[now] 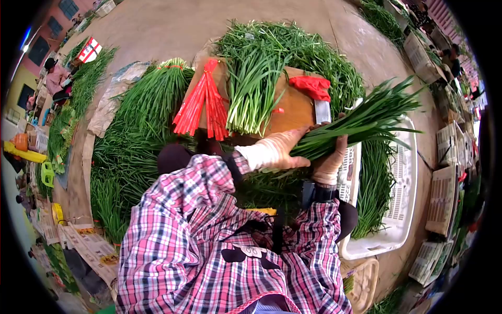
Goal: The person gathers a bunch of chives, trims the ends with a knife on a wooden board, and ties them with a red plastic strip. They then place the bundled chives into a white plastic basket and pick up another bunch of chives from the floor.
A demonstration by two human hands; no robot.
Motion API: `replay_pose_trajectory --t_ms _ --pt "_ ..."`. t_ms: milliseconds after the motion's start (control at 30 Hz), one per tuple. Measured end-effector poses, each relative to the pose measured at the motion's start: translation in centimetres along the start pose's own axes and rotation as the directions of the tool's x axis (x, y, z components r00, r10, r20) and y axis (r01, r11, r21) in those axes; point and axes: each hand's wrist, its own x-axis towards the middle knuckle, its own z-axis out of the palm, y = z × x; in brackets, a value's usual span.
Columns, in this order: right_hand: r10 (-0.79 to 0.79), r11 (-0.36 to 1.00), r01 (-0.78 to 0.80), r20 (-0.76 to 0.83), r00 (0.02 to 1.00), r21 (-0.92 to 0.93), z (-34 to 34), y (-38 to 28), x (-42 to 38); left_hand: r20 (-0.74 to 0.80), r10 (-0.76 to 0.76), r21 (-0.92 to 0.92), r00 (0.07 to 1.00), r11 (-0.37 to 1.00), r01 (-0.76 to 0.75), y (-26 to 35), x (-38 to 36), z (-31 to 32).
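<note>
A bunch of garlic chives (361, 118) lies across both hands, its leafy tips pointing to the upper right. My left hand (282, 149), with a pale wrap at the wrist, is closed round the stalk end, thumb below. From underneath, my right hand (330, 159) grips the same bunch, fingers curled up at its side. Just beyond is a wooden board (293, 112) carrying loose chives (248, 107) with white stalk ends toward me. A fan of red printed tie strips (204, 104) rests at its left, and a red cloth or bag (312, 87) at its right.
To the right stands a white plastic crate (405, 199) with chives inside. A chive heap (324, 57) lies behind the board, and more chives (125, 141) cover the left side. Other crates (442, 199) line the far right. A person (55, 78) sits at the far left.
</note>
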Motion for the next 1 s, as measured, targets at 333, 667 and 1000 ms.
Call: replay_pose_trajectory --t_ms 333,667,1000 --pt "-0.135 0.813 0.146 0.061 0.989 -0.563 -2.6 1.6 4.5 -0.334 0.146 0.069 0.931 0.989 -0.130 -7.6 7.6 3.3" --pt "0.128 0.773 -0.186 -0.138 0.982 -0.607 3.9 0.5 8.5 -0.073 -0.037 -0.163 0.997 0.986 0.025 -4.7 7.3 -3.8" --pt "0.625 0.689 -0.615 -0.114 0.772 -0.383 7.4 9.6 15.9 0.119 -0.494 -0.124 0.861 0.853 0.507 -6.8 4.6 -15.1"
